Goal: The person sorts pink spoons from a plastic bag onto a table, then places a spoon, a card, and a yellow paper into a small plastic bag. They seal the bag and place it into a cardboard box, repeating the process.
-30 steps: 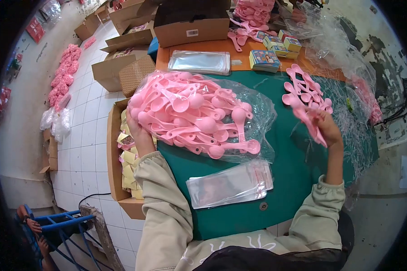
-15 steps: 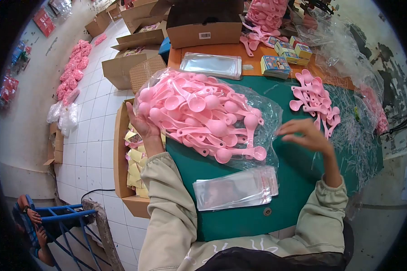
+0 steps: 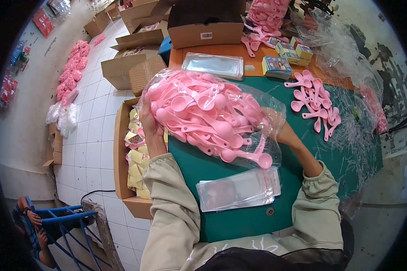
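Note:
A large clear plastic bag (image 3: pixel 276 151) full of pink measuring spoons (image 3: pixel 208 117) is held over the green tabletop. My left hand (image 3: pixel 150 124) grips the bag's left side, its palm against the plastic. At the bag's right end, my right hand (image 3: pixel 275 124) shows through the film, beside the spoons; its fingertips are hidden among plastic and spoons, so whether they grip anything I cannot tell. Just below the bag lies a stack of clear plastic sleeves (image 3: pixel 237 189). A loose pile of pink spoons (image 3: pixel 314 99) rests on the green surface to the right.
An open carton (image 3: pixel 122 162) of yellow-carded packets stands left of the table. At the back are more sleeves (image 3: pixel 212 65), small card stacks (image 3: pixel 276 67) and a brown box (image 3: pixel 205 34). Crumpled plastic (image 3: pixel 357 131) covers the right edge. Another person's hands (image 3: pixel 36 221) rest at a blue rail.
My right hand has moved left from beside the bag to its right end, behind the film. The bag has shifted slightly right and down. The loose spoon pile looks rearranged at its top.

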Demonstrator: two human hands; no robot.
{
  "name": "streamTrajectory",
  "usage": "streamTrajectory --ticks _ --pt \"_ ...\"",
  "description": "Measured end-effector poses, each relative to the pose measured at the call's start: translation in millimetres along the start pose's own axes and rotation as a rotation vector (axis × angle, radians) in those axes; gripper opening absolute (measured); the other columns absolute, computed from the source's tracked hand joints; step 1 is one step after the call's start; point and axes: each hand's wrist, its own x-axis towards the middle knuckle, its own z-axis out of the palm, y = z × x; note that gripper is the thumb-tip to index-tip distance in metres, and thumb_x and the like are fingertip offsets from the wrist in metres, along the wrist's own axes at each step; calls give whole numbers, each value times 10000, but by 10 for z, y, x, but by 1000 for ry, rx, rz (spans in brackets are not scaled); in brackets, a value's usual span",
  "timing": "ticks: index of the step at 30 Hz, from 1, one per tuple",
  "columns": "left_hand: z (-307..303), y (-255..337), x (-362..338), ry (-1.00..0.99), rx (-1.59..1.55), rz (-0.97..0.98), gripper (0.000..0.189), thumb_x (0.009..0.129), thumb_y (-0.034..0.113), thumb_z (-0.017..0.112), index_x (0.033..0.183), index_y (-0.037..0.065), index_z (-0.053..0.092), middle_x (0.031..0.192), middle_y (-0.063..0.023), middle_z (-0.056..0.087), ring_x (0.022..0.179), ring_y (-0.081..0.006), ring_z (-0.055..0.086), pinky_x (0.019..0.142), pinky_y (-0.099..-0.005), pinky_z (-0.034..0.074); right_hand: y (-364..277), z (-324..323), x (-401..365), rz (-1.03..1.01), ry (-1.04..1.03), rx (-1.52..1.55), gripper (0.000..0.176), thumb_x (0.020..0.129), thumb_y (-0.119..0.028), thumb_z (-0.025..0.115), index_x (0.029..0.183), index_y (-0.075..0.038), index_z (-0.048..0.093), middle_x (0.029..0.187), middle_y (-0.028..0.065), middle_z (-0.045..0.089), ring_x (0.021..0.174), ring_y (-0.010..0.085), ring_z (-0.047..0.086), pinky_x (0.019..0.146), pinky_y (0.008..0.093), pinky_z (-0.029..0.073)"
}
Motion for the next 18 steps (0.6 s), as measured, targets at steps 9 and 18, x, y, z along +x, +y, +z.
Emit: streamTrajectory --ticks 9,18 --pt "-161 -47 61 1 -27 -77 422 929 277 446 1245 -1 420 1219 -161 504 1087 -276 530 899 -391 469 -390 -636 -300 468 -364 991 322 759 -128 684 993 66 576 827 78 629 680 86 574 595 207 456" --pt "-141 -43 44 9 -83 -129 367 925 265 470 1179 1 478 1151 -140 545 1013 -246 568 840 -362 497 -73 -984 -573 520 -244 619 274 692 -131 722 879 25 597 744 26 594 653 82 548 609 213 440"
